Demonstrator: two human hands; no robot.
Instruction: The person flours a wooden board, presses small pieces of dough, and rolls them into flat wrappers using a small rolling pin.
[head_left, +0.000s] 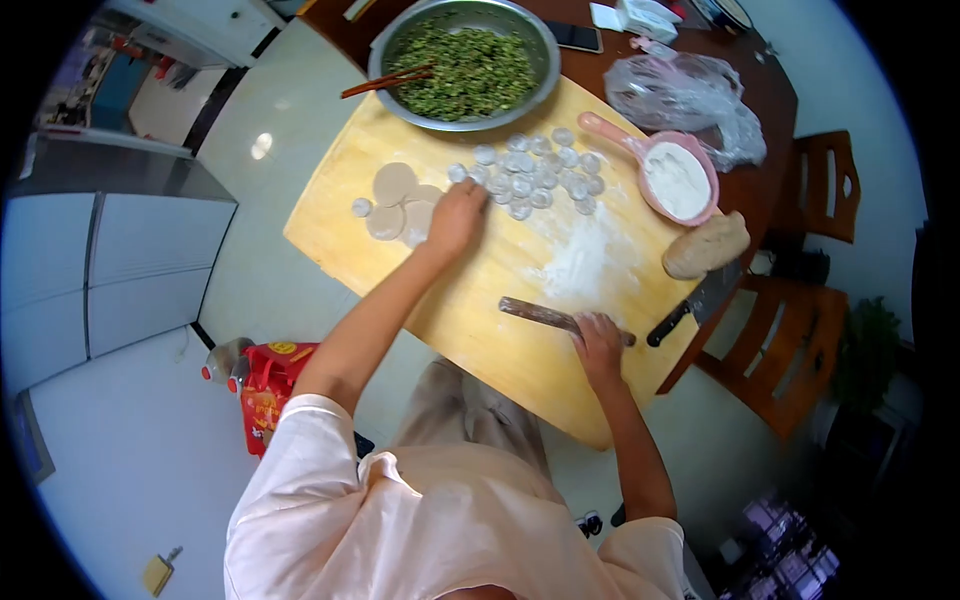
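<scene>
My left hand [460,214] reaches over the yellow board [350,245], fingers together and pointing down at the edge of a cluster of small floured dough rounds [521,185]. Whatever its fingertips pinch is hidden under them. Left of that hand lie several flat, rolled dough wrappers [394,184], partly overlapping, with one small dough round [361,207] beside them. My right hand [598,346] is wrapped round a dark wooden rolling pin [533,312] near its right end; the pin rests on the board's near side. Loose flour [580,262] is spread between the rolling pin and the dough rounds.
A steel bowl [375,75] of chopped green filling with chopsticks [360,87] stands at the far edge. To the right are a pink scoop [612,132] of flour, a dough lump [705,246], a knife [668,325] and a plastic bag [690,95]. Wooden chairs [785,345] stand beyond.
</scene>
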